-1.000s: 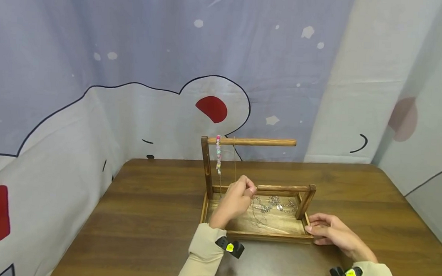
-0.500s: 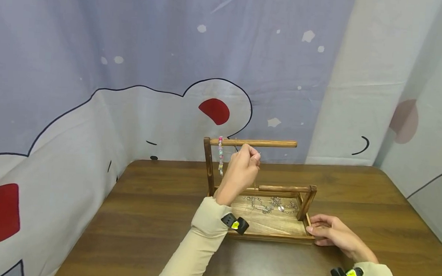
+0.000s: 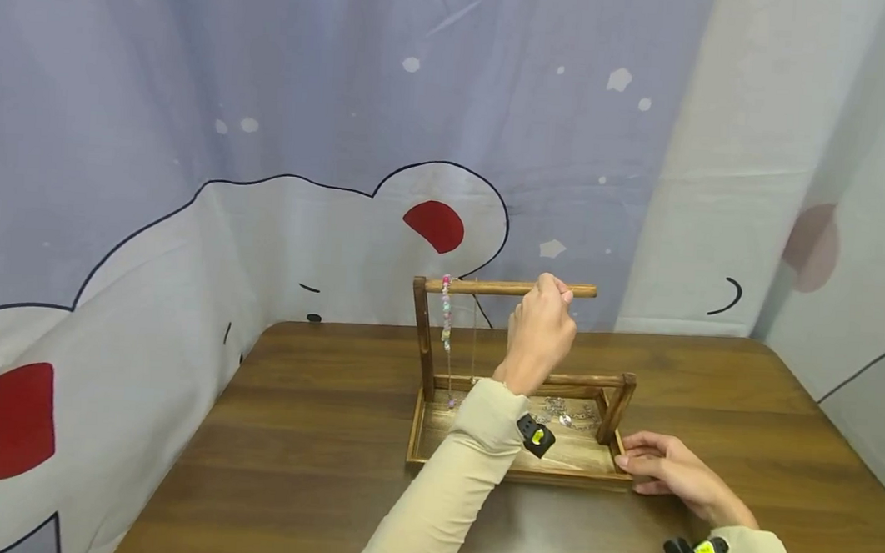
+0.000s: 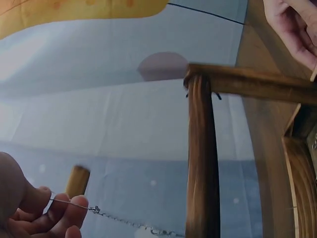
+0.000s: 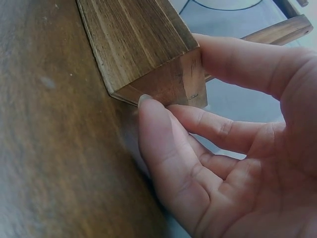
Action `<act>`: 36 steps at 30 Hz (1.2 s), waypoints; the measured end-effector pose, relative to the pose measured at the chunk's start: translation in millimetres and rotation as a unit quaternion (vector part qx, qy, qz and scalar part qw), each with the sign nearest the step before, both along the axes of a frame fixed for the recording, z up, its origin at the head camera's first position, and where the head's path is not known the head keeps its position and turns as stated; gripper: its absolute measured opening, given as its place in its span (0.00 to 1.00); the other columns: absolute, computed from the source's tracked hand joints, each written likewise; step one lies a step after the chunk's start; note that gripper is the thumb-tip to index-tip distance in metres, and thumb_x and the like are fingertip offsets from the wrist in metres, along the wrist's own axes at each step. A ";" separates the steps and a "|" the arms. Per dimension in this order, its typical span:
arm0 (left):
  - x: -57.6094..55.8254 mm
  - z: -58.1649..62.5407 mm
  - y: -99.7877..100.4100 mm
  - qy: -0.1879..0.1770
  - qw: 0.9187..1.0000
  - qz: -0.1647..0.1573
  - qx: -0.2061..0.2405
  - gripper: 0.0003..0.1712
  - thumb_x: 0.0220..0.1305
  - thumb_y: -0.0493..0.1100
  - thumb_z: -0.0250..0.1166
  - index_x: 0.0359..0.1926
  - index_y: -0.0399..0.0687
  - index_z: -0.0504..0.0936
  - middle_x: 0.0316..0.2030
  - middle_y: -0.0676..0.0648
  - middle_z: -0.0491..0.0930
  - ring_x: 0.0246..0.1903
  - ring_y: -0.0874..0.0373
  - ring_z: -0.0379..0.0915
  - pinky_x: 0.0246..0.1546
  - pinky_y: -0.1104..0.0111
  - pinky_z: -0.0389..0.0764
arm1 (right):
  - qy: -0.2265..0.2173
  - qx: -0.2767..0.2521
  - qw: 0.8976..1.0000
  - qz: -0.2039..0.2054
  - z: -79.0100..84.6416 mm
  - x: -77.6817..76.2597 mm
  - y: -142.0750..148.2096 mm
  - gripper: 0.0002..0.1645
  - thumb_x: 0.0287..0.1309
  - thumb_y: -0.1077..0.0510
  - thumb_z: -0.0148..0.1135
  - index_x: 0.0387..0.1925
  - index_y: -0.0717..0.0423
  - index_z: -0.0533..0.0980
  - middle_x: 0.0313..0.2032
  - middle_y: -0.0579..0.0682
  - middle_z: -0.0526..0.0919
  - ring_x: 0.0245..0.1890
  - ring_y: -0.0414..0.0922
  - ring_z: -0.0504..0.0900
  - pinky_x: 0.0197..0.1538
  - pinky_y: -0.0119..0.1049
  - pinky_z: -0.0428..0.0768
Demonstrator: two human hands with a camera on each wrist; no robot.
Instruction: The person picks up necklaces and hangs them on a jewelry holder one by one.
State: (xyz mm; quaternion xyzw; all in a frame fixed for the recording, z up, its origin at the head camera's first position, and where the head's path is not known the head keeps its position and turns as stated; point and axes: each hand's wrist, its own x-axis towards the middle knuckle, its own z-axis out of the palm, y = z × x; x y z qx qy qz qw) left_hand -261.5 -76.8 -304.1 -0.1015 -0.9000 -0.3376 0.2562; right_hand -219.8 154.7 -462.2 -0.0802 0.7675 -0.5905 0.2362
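Observation:
A wooden jewelry stand point(image 3: 424, 334) has a tall upper bar, a shorter lower bar and a tray base. My left hand point(image 3: 541, 328) is at the upper bar, close to its free right end, and pinches a thin necklace point(image 4: 95, 210). In the left wrist view its fine strand runs between thumb and fingers to a clasp and small chain; the rest is out of view. A colorful bead necklace point(image 3: 446, 314) and a thin chain necklace point(image 3: 474, 337) hang further left on that bar. My right hand point(image 3: 676, 472) holds the tray's right end, thumb at its corner.
Several silver chains point(image 3: 563, 412) lie in the tray under the lower bar point(image 3: 587, 379). The stand rests on a brown wooden table point(image 3: 314, 437). A printed curtain point(image 3: 333, 70) hangs behind.
My left hand has lifted the thin necklace from over the tray up to the upper bar, then moved right toward its free end. The right hand stays at the tray's corner.

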 end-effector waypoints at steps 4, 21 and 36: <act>-0.8 0.8 12.9 0.024 0.999 0.022 -0.033 0.02 0.65 0.42 0.53 0.36 0.49 0.71 0.31 0.54 0.76 0.27 0.56 0.77 0.22 0.69 0.72 | 0.002 0.000 1.000 -0.001 -0.7 -2.6 -2.8 0.34 0.58 0.55 0.58 0.56 0.74 0.60 0.45 0.57 0.75 0.42 0.45 0.76 0.42 0.44 0.79; -11.6 2.4 55.6 0.095 0.987 0.113 -0.063 0.07 0.52 0.35 0.58 0.29 0.46 0.67 0.20 0.51 0.72 0.19 0.56 0.76 0.15 0.70 0.72 | 0.010 0.007 1.000 -0.017 -3.0 -2.8 1.7 0.33 0.57 0.54 0.59 0.55 0.73 0.61 0.43 0.55 0.76 0.41 0.45 0.76 0.41 0.44 0.79; -17.4 -8.5 25.3 0.119 0.987 0.096 0.042 0.08 0.68 0.39 0.49 0.31 0.42 0.68 0.17 0.46 0.75 0.18 0.52 0.77 0.15 0.67 0.72 | 0.019 -0.009 1.000 -0.019 -6.4 -5.0 -2.1 0.34 0.55 0.57 0.61 0.54 0.76 0.60 0.42 0.56 0.74 0.41 0.46 0.77 0.42 0.44 0.79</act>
